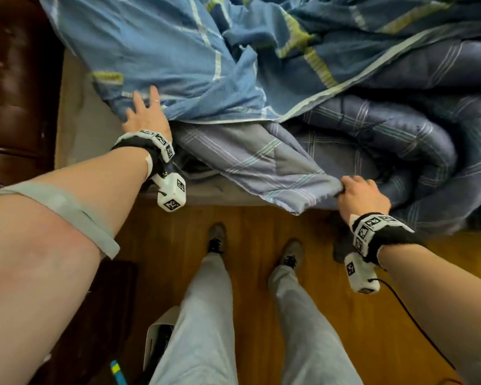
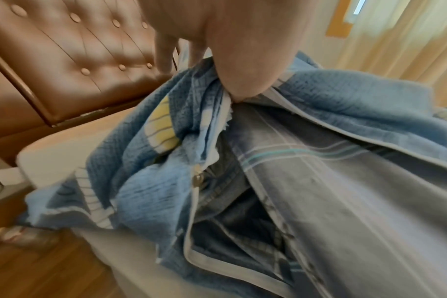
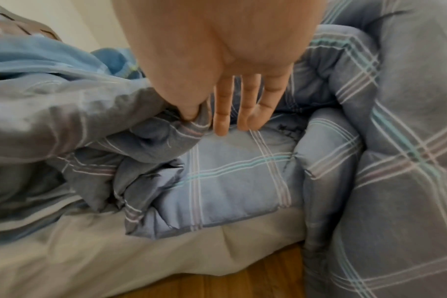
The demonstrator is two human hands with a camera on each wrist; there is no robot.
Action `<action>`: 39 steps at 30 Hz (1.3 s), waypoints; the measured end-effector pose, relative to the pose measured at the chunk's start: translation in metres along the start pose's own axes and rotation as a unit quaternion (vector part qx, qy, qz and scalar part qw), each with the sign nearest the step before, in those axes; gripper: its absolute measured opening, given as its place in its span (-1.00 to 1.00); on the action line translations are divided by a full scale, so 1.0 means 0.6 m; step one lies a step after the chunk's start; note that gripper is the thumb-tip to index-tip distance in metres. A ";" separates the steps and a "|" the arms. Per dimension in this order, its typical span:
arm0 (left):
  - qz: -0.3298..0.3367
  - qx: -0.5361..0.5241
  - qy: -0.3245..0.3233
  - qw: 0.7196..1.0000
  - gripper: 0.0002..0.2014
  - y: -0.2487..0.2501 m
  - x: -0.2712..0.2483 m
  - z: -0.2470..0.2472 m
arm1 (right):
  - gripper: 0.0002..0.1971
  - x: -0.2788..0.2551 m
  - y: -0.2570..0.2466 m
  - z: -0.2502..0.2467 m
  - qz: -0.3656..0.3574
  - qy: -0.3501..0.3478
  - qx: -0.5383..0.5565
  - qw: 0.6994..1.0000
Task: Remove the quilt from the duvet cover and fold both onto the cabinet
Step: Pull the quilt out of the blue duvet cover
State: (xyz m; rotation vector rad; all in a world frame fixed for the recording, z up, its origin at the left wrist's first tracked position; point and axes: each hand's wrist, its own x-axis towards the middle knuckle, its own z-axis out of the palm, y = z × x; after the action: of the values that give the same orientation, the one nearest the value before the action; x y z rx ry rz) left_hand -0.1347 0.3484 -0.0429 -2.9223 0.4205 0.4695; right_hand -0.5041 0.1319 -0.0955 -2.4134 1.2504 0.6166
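Observation:
A blue duvet cover with yellow-green stripes lies rumpled on the bed. Its zipped opening faces me. From under its piped edge a puffy grey-blue plaid quilt bulges out at the right. A flatter plaid corner reaches the bed's edge. My left hand rests on the cover's near left corner, and its thumb pinches bunched blue cloth. My right hand holds the flat plaid corner. Thumb and forefinger pinch a fold of it, while the other fingers lie straight over the quilt.
A brown tufted leather headboard stands at the left. The grey mattress edge runs above a wooden floor, where my legs and shoes stand. Dark furniture and a white object sit at lower left. A cable trails from my right wrist.

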 end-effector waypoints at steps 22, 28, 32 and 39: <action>0.198 -0.129 -0.109 0.965 -0.82 -0.118 0.173 -0.035 | 0.11 0.038 -0.628 0.105 0.049 0.026 0.117 0.992; 0.119 -0.416 -0.232 0.871 -0.76 -0.103 0.180 -0.007 | 0.24 0.100 -0.601 0.111 0.092 0.041 0.062 0.993; 0.272 -0.260 -0.095 0.922 -0.23 -0.101 0.143 0.042 | 0.33 0.127 -0.559 0.114 0.091 0.024 0.013 0.995; 0.381 0.060 0.059 0.921 0.28 -0.138 0.132 0.092 | 0.19 0.154 -0.563 0.125 0.101 -0.008 -0.024 0.995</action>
State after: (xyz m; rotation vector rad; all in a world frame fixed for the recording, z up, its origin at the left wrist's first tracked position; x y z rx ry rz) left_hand -0.0536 0.4176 -0.1123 -2.5691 1.5559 0.3260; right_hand -0.1923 0.2917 -0.1707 -2.3327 1.5022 0.7281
